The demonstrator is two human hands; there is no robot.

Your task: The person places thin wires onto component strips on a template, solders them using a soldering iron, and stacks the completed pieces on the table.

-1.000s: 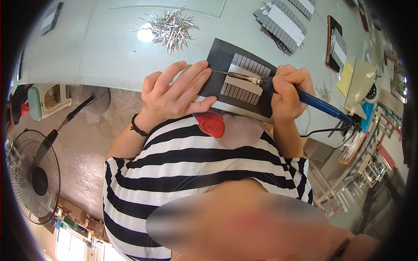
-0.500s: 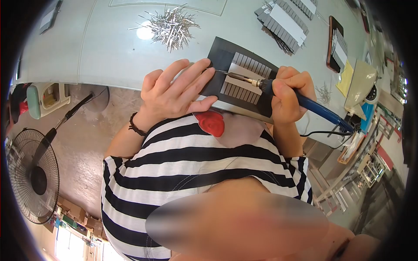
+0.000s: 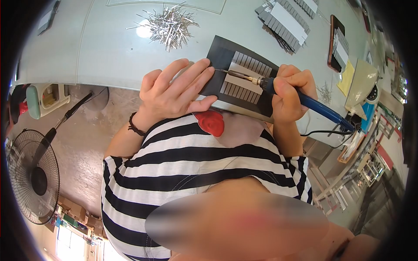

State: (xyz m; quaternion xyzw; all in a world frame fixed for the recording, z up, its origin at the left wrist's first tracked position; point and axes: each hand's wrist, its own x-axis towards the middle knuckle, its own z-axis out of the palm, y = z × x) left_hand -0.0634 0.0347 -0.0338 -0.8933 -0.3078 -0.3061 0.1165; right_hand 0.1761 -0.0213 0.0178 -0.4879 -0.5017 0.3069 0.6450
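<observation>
My right hand (image 3: 291,93) grips the blue handle of a soldering iron (image 3: 320,108); the metal tip points left over a black board (image 3: 216,50). On the board lies a pale strip with two rows of small grey metal pieces (image 3: 240,92). The fingers of my left hand (image 3: 174,89) are stretched out onto the board's left end, thumb apart below them. A thin wire-like piece (image 3: 220,70) shows between those fingertips and the iron's tip; whether the fingers pin it down is hidden.
A pile of thin metal pins (image 3: 170,27) lies on the table (image 3: 109,48) beyond my left hand. Stacked strips of grey pieces (image 3: 285,24) and a phone (image 3: 335,43) are at the far right. The iron's black cord (image 3: 324,132) trails right. A fan (image 3: 37,178) stands on the floor at left.
The iron's tip has shifted slightly up and left at the wire-like piece. Both hands keep nearly the same place, and the board has barely moved.
</observation>
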